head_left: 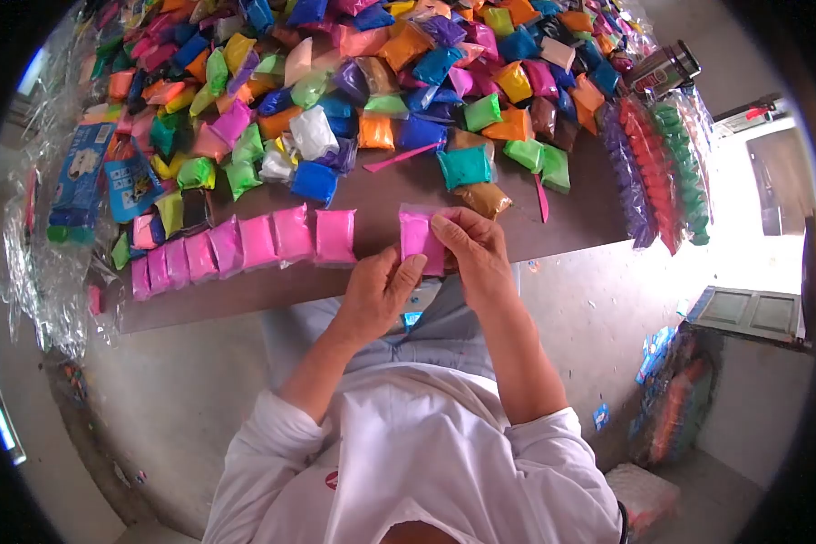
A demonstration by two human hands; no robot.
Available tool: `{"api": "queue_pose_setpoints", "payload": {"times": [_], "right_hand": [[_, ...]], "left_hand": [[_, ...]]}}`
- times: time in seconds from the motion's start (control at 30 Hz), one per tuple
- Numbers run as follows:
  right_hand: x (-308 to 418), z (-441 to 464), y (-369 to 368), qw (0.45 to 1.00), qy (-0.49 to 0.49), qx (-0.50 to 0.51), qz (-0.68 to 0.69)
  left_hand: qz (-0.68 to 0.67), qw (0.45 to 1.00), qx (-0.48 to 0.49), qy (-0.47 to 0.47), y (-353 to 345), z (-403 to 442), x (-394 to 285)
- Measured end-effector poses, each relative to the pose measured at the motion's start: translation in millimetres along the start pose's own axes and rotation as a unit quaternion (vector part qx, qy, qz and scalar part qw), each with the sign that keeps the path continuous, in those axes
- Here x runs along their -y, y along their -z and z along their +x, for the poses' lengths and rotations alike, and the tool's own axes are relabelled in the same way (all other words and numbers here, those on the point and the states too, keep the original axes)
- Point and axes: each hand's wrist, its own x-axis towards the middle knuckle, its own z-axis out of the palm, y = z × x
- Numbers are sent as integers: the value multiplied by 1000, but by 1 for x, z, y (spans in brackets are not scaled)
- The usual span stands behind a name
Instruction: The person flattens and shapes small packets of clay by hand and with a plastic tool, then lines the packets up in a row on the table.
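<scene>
A small clear plastic packet of pink modelling clay is held up at the table's front edge. My left hand grips its lower left side, thumb across the front. Around its upper right side, my right hand pinches the packet, with the thumb near the top corner. The fingers behind the packet are partly hidden. To the left, a row of similar pink packets lies side by side along the table edge. The nearest of them, a pink packet, sits slightly apart from the others.
A large heap of multicoloured packets covers the back of the brown table. Pink plastic sticks lie in front of it. A jar lies tilted at right, above long bagged strips. Blue printed packages and clear wrap stand left.
</scene>
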Motion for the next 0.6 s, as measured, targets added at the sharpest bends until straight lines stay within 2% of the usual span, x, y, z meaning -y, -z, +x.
{"api": "queue_pose_setpoints", "payload": {"times": [0.13, 0.23, 0.4, 0.43, 0.6], "right_hand": [[-2, -2, 2, 999, -2, -12, 30], [0, -3, 6, 996, -2, 42, 72], [-1, -10, 1, 993, 8, 92, 76], [-3, -10, 2, 993, 9, 91, 78], [-18, -7, 11, 993, 7, 76, 90]], "left_hand": [[-43, 999, 8, 32, 2, -2, -13], [-80, 996, 18, 37, 3, 0, -10], [-49, 998, 16, 21, 5, -1, -8], [-27, 1000, 9, 0, 3, -1, -9], [-45, 999, 13, 24, 4, -2, -11]]}}
